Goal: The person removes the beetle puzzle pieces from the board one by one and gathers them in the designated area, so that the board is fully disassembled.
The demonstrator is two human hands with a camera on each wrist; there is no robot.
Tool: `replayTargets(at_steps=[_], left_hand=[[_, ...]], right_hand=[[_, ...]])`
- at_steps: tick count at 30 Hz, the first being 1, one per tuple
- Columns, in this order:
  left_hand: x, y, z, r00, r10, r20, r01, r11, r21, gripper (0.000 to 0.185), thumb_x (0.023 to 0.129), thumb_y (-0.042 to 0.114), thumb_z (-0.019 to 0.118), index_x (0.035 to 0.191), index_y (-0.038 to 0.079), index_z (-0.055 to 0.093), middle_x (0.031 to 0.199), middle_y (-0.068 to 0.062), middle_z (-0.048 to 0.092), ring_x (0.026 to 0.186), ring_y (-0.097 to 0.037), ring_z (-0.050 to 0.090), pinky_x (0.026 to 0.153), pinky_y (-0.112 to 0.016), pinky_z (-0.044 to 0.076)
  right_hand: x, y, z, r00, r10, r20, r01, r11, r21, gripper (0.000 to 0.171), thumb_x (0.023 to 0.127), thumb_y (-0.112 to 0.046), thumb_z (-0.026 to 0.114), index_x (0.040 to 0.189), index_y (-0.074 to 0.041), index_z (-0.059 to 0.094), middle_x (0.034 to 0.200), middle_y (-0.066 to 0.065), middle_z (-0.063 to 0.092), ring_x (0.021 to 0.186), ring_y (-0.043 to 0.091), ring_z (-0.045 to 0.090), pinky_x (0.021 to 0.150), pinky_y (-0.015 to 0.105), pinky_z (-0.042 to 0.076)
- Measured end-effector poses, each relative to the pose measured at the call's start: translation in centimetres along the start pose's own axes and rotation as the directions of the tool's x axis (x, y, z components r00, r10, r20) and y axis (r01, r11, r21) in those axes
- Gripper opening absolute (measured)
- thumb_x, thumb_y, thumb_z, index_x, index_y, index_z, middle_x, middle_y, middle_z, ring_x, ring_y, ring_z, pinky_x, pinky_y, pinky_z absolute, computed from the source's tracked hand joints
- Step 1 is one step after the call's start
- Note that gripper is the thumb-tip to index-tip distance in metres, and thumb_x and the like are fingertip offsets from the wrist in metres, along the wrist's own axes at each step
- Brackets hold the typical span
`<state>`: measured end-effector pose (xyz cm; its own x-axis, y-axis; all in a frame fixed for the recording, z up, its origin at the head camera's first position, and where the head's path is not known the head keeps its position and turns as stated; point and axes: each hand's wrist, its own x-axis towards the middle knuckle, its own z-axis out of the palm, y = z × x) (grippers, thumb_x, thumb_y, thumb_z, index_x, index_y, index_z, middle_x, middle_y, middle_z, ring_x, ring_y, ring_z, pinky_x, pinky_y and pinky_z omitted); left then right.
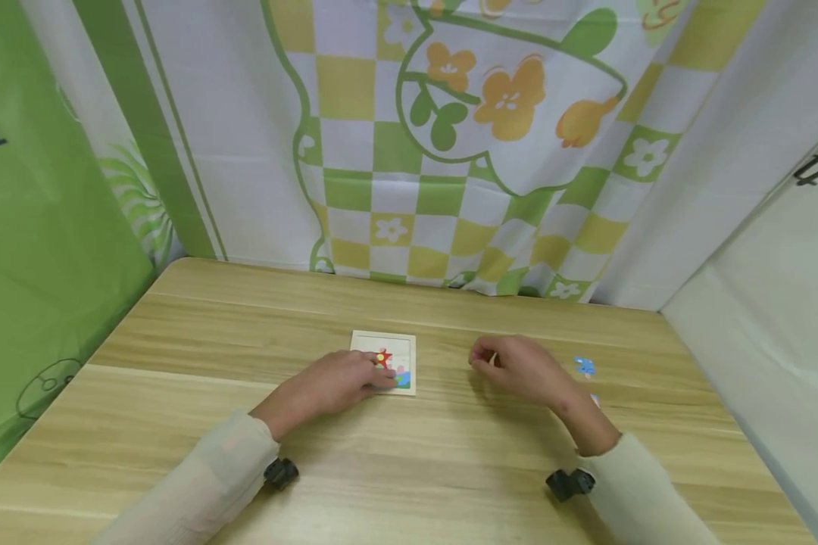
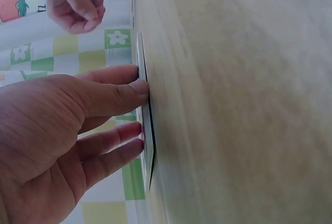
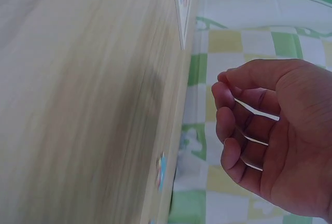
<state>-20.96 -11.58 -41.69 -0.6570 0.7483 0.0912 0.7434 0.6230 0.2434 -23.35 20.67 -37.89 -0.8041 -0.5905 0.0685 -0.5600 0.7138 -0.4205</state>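
1. Small picture board: flat on the desk, roughly mid-width, nearer the far edge. Red piece and a blue-green part show within its rim.
2. Left grip: fingers extended, fingertips and thumb touching the board, not curled round it. Risk: uneven pressure could slide or tip the thin board, shifting the pieces.
3. Right grip: raised, well apart from the board, fingers loosely curled, nothing visible in them.
4. Blue piece and second piece lie beyond the right wrist, the second partly hidden by the forearm. A low sweep of the sleeve could drag them.
5. Far edge meets the curtain, limiting reach that way; bare wood between board and near side gives more room.
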Motion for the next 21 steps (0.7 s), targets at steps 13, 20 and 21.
replayTargets(at_steps=[13,20,21], left_hand=[[0.2,-0.1,0.2,0.999,-0.035,0.005,0.035,0.999,-0.042,0.024,0.092,0.008,0.078,0.112,0.021,0.084,0.123,0.004,0.075,0.104,-0.02,0.068,0.088,-0.035,0.056],[-0.1,0.3,0.1,0.996,-0.088,-0.001,0.087,0.993,-0.077,0.027,0.092,0.007,0.078,0.116,0.018,0.082,0.127,0.005,0.072,0.113,-0.029,0.062,0.098,-0.041,0.052],[-0.1,0.3,0.1,0.996,-0.089,0.001,0.089,0.993,-0.083,0.028,0.092,0.006,0.078,0.117,0.018,0.082,0.128,0.005,0.072,0.114,-0.029,0.062,0.1,-0.041,0.051]], right_hand=[[5.7,-1.9,2.1,0.992,-0.109,0.062,0.108,0.994,0.011,0.012,0.102,-0.015,0.065,0.098,-0.01,0.074,0.087,-0.008,0.069,0.077,0.006,0.06,0.073,0.031,0.051],[7.9,-2.6,3.9,0.983,-0.138,0.12,0.137,0.99,0.022,0.013,0.1,-0.011,0.063,0.103,-0.011,0.075,0.097,-0.004,0.073,0.085,0.01,0.062,0.081,0.032,0.052],[8.1,-2.7,4.1,0.983,-0.135,0.126,0.133,0.991,0.024,0.014,0.1,-0.011,0.063,0.105,-0.011,0.076,0.099,-0.004,0.074,0.086,0.01,0.063,0.082,0.033,0.052]])
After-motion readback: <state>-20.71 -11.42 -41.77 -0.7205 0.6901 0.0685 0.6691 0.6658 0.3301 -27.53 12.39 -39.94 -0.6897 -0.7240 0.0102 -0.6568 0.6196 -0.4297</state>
